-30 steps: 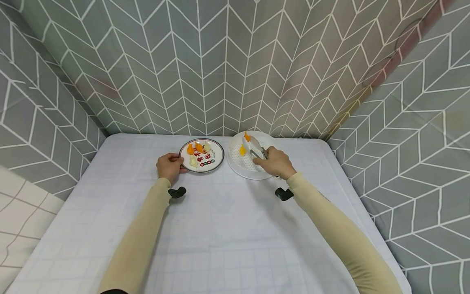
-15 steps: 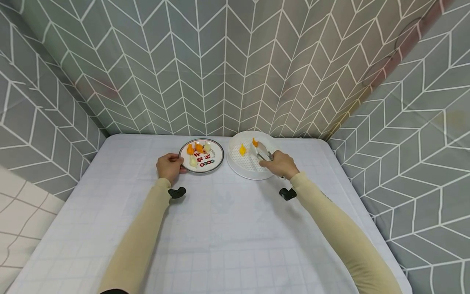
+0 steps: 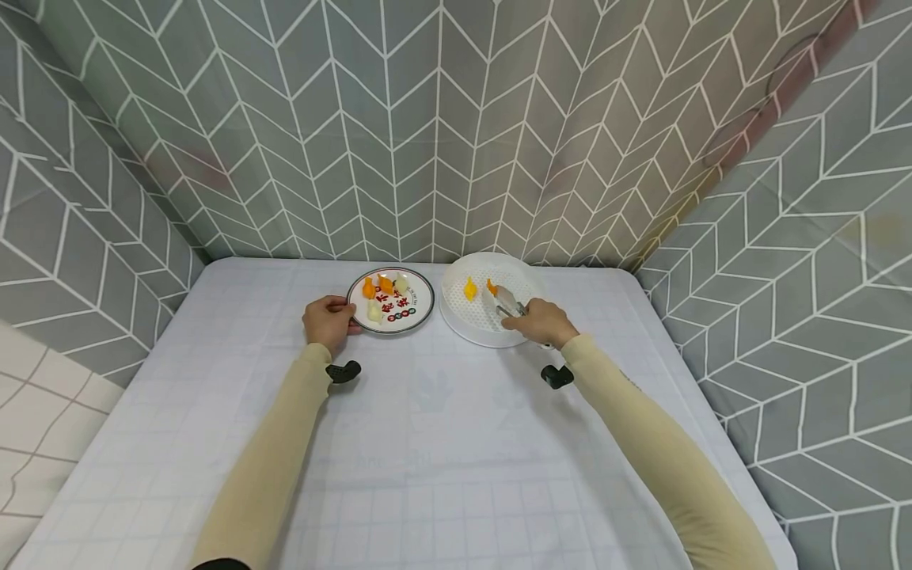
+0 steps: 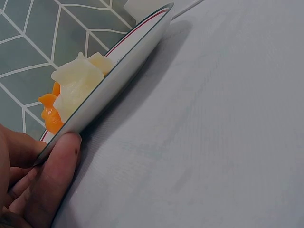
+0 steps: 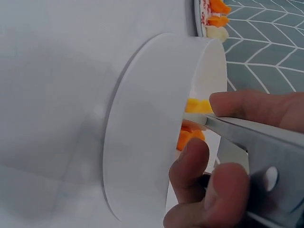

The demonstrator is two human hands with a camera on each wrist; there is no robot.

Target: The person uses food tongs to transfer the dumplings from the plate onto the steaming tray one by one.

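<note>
My left hand (image 3: 329, 324) pinches the left rim of a white plate (image 3: 388, 326) with red print, thumb and fingers on either side of its edge. On it lie two orange dumpling-like pieces (image 3: 368, 288) and two pale ones (image 4: 76, 85). In my right hand (image 3: 543, 323) I grip metal tongs (image 5: 275, 166) with whitish tips, which reach down inside a round white basket (image 5: 147, 123) with a dimpled floor. An orange dumpling-like piece (image 3: 492, 286) is at the tong tips, partly covered by them in the right wrist view. Left of it sits a yellow piece (image 3: 470, 289).
Plate and basket stand side by side near the back edge of the white-covered table (image 3: 427, 443). Behind rises a grey curtain (image 3: 413, 142) with white chevron lines, and similar fabric hangs at both sides.
My right hand moved right and nearer me, bringing the tongs and orange piece from the basket's back edge further inside. Lately the tips shifted slightly left and down. My left hand stayed put.
</note>
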